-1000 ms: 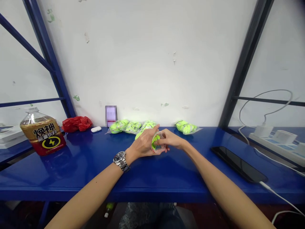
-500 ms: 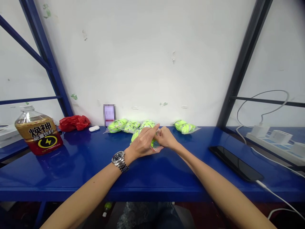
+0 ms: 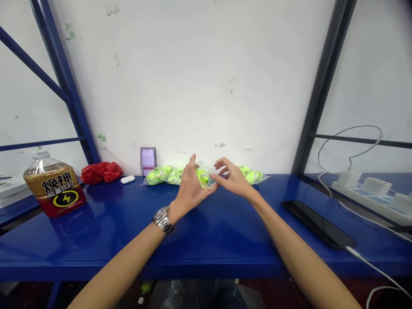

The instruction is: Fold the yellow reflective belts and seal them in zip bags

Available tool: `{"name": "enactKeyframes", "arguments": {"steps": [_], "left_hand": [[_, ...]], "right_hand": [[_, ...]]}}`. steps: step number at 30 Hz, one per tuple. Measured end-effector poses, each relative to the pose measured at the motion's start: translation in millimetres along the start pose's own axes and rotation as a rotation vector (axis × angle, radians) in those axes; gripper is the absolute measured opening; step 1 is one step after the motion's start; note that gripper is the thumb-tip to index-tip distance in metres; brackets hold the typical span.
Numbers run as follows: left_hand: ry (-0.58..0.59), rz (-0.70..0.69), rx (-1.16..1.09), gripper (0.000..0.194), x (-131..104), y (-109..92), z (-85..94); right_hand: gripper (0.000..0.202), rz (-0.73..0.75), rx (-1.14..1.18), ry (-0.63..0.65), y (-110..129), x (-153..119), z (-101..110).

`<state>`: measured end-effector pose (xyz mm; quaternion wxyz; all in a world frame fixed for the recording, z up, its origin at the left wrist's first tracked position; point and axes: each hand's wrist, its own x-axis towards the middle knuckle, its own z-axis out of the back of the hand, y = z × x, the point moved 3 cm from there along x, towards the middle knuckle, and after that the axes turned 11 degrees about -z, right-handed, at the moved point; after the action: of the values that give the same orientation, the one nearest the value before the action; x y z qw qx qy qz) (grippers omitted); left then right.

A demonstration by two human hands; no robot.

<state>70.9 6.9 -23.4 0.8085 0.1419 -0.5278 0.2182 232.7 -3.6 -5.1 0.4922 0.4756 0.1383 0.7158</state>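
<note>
Between my hands is a clear plastic bag [image 3: 203, 175] with folded neon-yellow fabric inside, raised above the blue table. My left hand [image 3: 190, 182] grips its left side, with the back of the hand hiding part of it. On the other side my right hand [image 3: 232, 177] pinches the bag's edge between thumb and fingers. Behind the left hand, similar bagged yellow bundles [image 3: 159, 175] lie along the wall. Another bagged bundle [image 3: 251, 174] sits behind the right hand, partly covered by it.
A large drink bottle [image 3: 54, 184] and a red plastic bag [image 3: 101, 172] stand at left, near a white earbud case [image 3: 128, 179]. A blurred-out card [image 3: 148, 161] leans on the wall. At right lie a black phone [image 3: 317, 223] on its cable and a power strip [image 3: 370, 193].
The bag has come up off the table and tilted, showing its clear edge. My left hand has turned more upright, and my right hand's fingers have spread along the bag. The view has shifted slightly.
</note>
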Motion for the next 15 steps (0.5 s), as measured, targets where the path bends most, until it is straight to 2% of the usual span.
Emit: {"name": "enactKeyframes", "arguments": {"steps": [2,3,5,7,9,11,15], "left_hand": [[-0.005,0.103,-0.037,0.108,4,-2,0.6],[0.002,0.133,-0.045,0.108,5,-3,0.7],[0.043,0.164,-0.044,0.107,6,-6,1.6],[0.152,0.155,-0.050,0.105,8,-9,4.4],[0.309,0.119,-0.078,0.098,13,-8,10.9],[0.434,0.067,-0.113,0.083,23,-3,21.9],[0.547,-0.120,-0.186,0.035,49,15,46.6]], "right_hand": [[0.035,0.138,-0.047,0.136,16,-9,3],[0.033,0.173,-0.084,0.199,21,-13,2],[0.028,0.194,-0.152,0.245,23,-17,2],[0.023,0.181,-0.187,0.227,18,-17,4],[0.022,0.165,-0.200,0.219,10,-12,8],[0.020,0.173,-0.211,0.214,4,-7,16],[0.020,0.241,-0.211,0.211,4,2,34]]}}
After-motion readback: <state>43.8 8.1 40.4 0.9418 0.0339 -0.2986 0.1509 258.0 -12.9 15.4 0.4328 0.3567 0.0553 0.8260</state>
